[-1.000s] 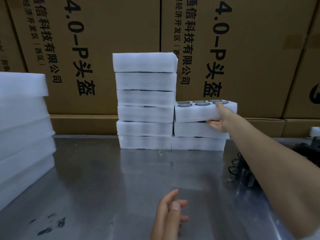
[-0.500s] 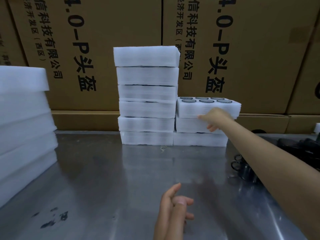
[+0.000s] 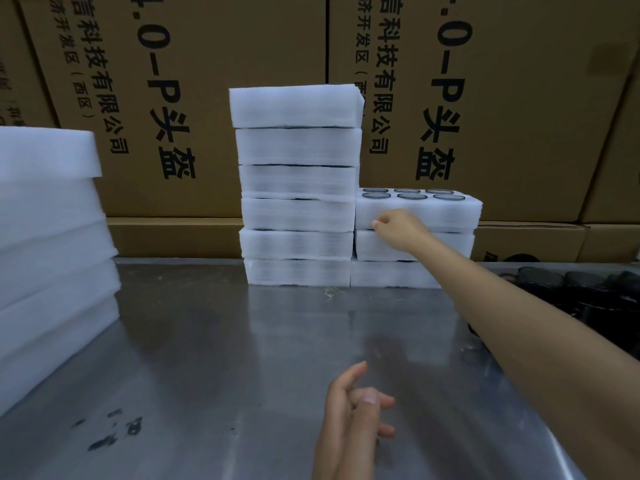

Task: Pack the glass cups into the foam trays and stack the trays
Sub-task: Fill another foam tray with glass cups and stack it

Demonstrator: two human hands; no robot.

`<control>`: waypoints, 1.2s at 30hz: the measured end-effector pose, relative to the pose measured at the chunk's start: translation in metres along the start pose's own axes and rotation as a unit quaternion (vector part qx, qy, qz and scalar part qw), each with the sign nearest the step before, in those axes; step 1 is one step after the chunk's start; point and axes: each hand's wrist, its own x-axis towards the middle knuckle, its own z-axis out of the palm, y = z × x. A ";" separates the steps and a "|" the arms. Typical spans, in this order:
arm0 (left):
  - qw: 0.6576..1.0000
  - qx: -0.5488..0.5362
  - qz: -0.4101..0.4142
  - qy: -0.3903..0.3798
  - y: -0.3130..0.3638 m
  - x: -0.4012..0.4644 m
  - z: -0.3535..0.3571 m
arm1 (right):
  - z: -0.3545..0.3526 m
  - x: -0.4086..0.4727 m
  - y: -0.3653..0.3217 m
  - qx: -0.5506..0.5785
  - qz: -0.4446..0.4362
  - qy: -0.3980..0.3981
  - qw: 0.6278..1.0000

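A white foam tray (image 3: 446,211) with several glass cups (image 3: 412,195) in its holes lies on top of a short stack of two trays (image 3: 381,277) at the back of the steel table. My right hand (image 3: 396,226) reaches out and touches the front face of this top tray near its left end, fingers bent, gripping nothing. To the left of it stands a taller stack of several filled trays (image 3: 298,181). My left hand (image 3: 349,420) hovers low over the table's near edge, fingers relaxed and empty.
A pile of foam trays (image 3: 52,237) fills the left edge. Dark loose glass cups (image 3: 588,296) sit at the right behind my forearm. Printed cardboard boxes (image 3: 207,98) wall off the back. The steel table (image 3: 225,358) lies between the stacks and me.
My right hand let go of the top tray's right end and slid left along its front face. The tray now lies flat and squared on the short stack.
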 end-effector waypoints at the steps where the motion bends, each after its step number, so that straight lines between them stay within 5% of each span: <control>1: 1.000 -0.002 0.002 0.000 0.000 0.001 0.000 | 0.001 -0.003 0.005 0.022 0.007 0.021 1.000; 6: 1.000 -0.015 0.012 0.001 0.001 -0.002 0.001 | 0.027 -0.042 0.014 0.106 0.030 0.086 0.990; 12: 0.999 -0.028 0.024 0.019 0.002 -0.007 0.004 | 0.083 -0.122 0.010 0.264 0.039 0.065 0.961; 23: 0.995 -0.053 0.027 0.083 0.011 -0.037 0.005 | 0.040 -0.272 0.017 0.323 0.069 0.075 0.941; 29: 0.999 -0.041 0.008 -0.027 0.015 -0.099 -0.004 | 0.019 -0.343 0.000 0.304 0.063 0.070 0.948; 36: 0.941 0.253 0.103 -0.200 0.018 -0.131 -0.049 | 0.022 -0.394 -0.031 0.066 0.012 -0.031 0.997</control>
